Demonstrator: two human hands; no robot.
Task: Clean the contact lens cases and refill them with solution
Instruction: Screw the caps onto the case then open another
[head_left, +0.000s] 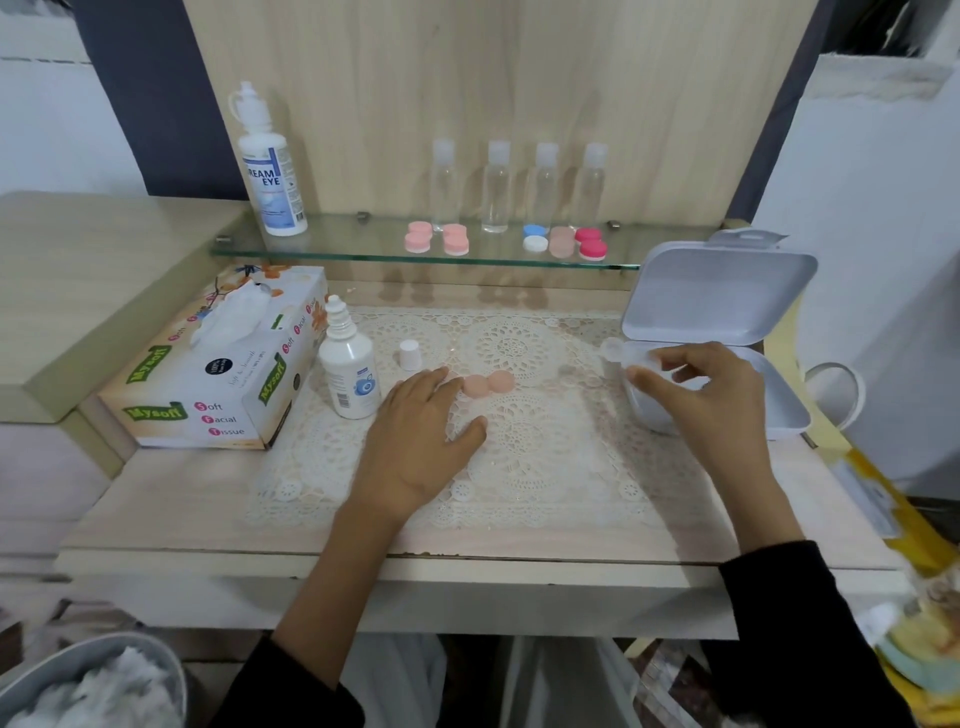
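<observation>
One peach lens case (488, 383) is laid on the lace mat (519, 457) of the bench (727, 519), just past the fingertips of the L hand (421, 431). It is at or against the index tip; contact can't be confirmed. Its long axis is run side to side, across the line of the L fingers, w/ the R end tipped slightly away from the person. Both caps appear to be on.

The L hand is laid flat, fingers straight, nothing gripped. It is by far the nearer hand. The R hand (696, 384) is found well apart to the R, fingers curled round a small clear btl (623, 356) over the open white box (727, 291). So the case would prob. be taken by the L hand, pinched across its short axis.

Counts:
- Lens cases: 6 in all, i.e. 1 by the L hand and 5 shelf cases (456, 239) on the glass shelf (337, 244) beyond both hands.
- Clear btls: 4 upright shelf btls (496, 187), plus the 1 in the R hand.
- Solution btls: 2. The small solution btl (348, 369) is stood uncapped just L of the L hand, w/ its cap (410, 354) beyond the L fingertips. The large solution btl (270, 176) is on the shelf, far L.
- Tissue box (208, 374): 1, L of the L hand.
</observation>
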